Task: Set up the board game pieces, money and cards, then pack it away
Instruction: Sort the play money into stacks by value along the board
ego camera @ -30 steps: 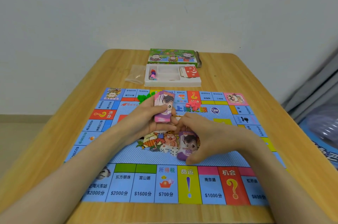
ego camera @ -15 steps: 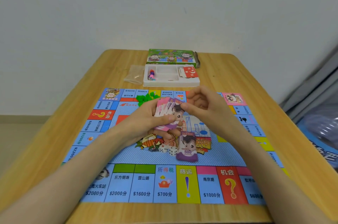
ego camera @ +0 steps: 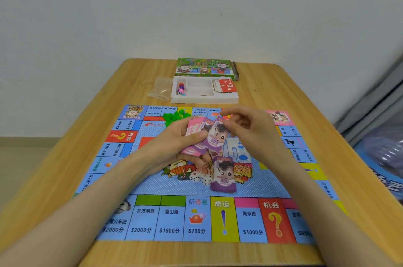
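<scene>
The blue game board (ego camera: 196,188) lies flat on the wooden table. My left hand (ego camera: 174,138) grips a fanned wad of pink and purple paper money (ego camera: 202,135) above the board's middle. My right hand (ego camera: 246,124) pinches the top edge of a purple 500 note (ego camera: 217,138) at the front of that wad. A small pile of purple 500 notes (ego camera: 223,176) lies on the board just below my hands. Two white dice (ego camera: 201,178) sit left of that pile. Green plastic houses (ego camera: 174,116) are heaped near the board's far edge.
A white plastic tray (ego camera: 204,97) beyond the board holds coloured pawns (ego camera: 181,90) at its left and red question-mark cards (ego camera: 226,86) at its right. The green game box (ego camera: 205,67) stands behind it. A clear plastic bag (ego camera: 160,90) lies left of the tray.
My right hand left the purple pile on the board and rose to the wad in my left hand. It now pinches a purple 500 note there. The wad has fanned out.
</scene>
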`<state>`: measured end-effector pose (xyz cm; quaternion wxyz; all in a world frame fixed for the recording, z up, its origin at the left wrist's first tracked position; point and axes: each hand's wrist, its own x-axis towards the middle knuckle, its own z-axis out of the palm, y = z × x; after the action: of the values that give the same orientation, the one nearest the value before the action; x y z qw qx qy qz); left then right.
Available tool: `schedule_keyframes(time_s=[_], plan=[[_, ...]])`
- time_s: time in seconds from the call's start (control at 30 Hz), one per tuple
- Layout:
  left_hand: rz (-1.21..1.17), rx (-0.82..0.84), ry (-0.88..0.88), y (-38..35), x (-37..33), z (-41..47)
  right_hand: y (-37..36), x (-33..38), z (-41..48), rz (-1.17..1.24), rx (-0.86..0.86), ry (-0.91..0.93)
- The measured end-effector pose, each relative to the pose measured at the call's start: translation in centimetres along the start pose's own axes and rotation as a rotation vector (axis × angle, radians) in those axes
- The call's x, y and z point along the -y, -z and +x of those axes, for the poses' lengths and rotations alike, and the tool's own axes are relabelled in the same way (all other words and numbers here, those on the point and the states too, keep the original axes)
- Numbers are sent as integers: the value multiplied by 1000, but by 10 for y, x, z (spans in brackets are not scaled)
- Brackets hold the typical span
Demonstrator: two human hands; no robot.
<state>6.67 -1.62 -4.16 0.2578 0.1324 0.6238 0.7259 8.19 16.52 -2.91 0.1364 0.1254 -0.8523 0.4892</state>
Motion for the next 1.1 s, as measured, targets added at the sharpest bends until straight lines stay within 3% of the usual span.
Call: schedule_keyframes(time_s=[0.17,0.37,0.5,1.1], plan=[[-2,-45,-9,1,-1,0,15,3,5,109,-1,-139],[6,-124,-28,3,-1,1,25,9,1,81,372,-276],[4,-135,-38,3,-1,1,20,8,0,-48,503,-277],[3,-132,-20,2,-3,1,13,3,-3,-320,554,-138]])
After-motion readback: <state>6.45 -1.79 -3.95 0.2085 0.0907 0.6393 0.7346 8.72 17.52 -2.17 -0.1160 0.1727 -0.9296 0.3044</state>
